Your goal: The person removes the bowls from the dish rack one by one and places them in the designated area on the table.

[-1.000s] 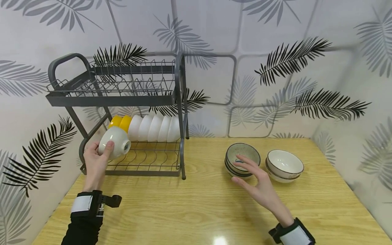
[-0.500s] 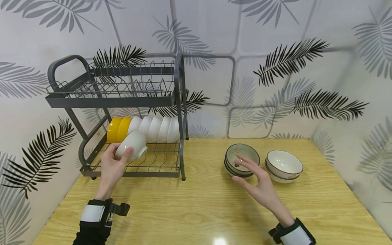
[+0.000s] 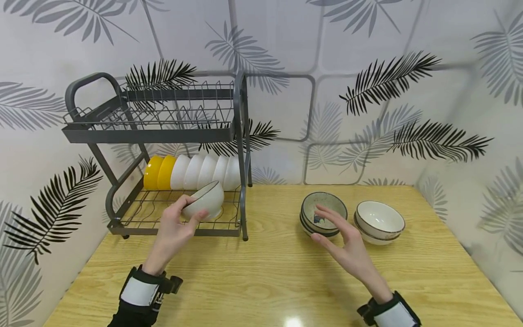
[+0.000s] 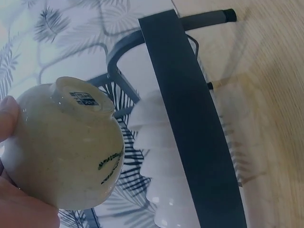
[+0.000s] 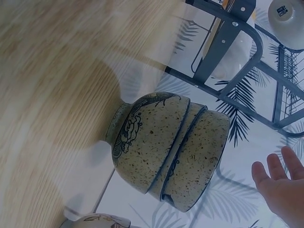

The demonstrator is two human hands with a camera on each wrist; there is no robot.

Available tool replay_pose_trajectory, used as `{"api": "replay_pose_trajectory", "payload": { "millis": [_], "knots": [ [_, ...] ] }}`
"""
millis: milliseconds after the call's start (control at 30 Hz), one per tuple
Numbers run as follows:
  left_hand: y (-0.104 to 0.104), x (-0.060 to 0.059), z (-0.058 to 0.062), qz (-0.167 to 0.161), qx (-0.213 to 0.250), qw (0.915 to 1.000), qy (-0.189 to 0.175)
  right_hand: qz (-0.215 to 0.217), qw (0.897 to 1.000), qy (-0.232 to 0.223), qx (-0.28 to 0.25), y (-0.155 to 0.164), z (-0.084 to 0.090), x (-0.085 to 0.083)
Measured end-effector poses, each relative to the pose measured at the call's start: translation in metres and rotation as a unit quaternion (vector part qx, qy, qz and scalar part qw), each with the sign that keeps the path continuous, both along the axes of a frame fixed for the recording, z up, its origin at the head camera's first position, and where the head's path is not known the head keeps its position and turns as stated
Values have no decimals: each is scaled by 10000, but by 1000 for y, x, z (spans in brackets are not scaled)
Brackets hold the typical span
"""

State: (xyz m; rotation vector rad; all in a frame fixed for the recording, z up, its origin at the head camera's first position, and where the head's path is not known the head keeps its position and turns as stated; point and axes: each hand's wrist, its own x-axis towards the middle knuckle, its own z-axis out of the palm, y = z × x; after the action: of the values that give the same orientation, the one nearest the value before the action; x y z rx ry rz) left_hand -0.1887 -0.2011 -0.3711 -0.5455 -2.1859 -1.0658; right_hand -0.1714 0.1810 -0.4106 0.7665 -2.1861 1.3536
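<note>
My left hand [image 3: 177, 222] pinches a pale bowl [image 3: 210, 202] with a dark rim, tilted, in front of the lower tier of the dish rack [image 3: 175, 231]. The left wrist view shows that bowl's foot with a blue stamp and a dark painted mark on its side [image 4: 66, 152]. My right hand [image 3: 347, 245] holds nothing; its fingers are spread beside a stack of speckled grey bowls [image 3: 324, 209]. Seen from the right wrist, the stacked bowls [image 5: 166, 147] stand apart from the fingertips [image 5: 275, 166].
Yellow bowls [image 3: 152, 173] and several white bowls [image 3: 192, 172] stand on edge in a row on the rack's lower tier. Two nested cream bowls [image 3: 380, 218] sit right of the grey stack on the wooden table [image 3: 261, 272]. A patterned wall [image 3: 282, 109] rises behind.
My left hand has carried the pale bowl rightward along the front of the rack, and its dark rim has turned up into view. The right hand stays nearly still.
</note>
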Motion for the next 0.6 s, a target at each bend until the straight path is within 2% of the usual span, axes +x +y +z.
{"api": "replay_pose_trajectory", "payload": {
  "millis": [133, 300, 600],
  "knots": [
    [11, 5, 1, -261, -300, 9992, 16, 104, 9999, 14, -92, -1, 0, 0],
    [24, 8, 3, -549, -582, 9965, 254, 274, 9992, 78, -264, -3, 0, 0],
    [45, 13, 5, -1121, -1113, 9841, 816, 520, 9976, 258, -388, -4, 2, -1]
  ]
}}
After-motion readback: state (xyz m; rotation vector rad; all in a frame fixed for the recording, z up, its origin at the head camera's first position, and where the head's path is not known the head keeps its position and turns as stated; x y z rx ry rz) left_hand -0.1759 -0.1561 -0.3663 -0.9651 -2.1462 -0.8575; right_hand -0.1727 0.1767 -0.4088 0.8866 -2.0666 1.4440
